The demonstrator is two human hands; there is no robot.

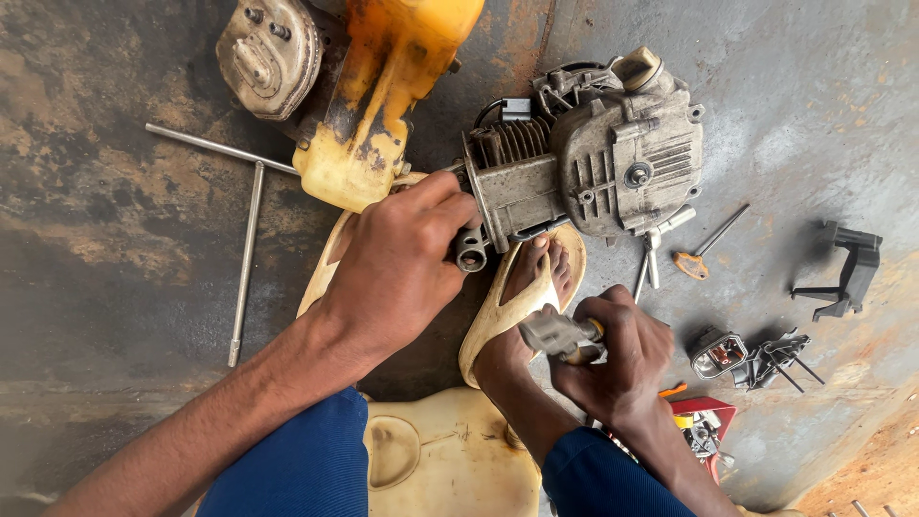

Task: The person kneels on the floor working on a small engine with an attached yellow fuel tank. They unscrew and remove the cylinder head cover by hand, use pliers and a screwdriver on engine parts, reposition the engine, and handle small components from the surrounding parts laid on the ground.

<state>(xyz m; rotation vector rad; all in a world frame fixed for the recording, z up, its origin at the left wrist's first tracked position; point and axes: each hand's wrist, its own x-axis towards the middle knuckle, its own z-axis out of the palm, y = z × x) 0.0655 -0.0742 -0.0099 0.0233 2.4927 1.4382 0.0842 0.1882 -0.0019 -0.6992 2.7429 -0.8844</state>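
Observation:
A small grey engine block point(593, 163) with cooling fins lies on the stained metal floor, braced by my foot in a pale sandal point(512, 297). My left hand point(397, 263) grips the engine's end by the muffler port, fingers wrapped around a round metal fitting point(471, 251). My right hand point(617, 359) is closed around a small grey metal part point(555, 335) with a yellow-handled tool, held just below the engine.
A yellow plastic housing point(369, 105) with a round grey cover point(268, 53) lies at top left. Long metal rods point(247, 258) rest at left. A screwdriver point(704, 249), a carburettor piece point(718, 352), a black bracket point(847, 273) and a red part point(704, 421) lie at right.

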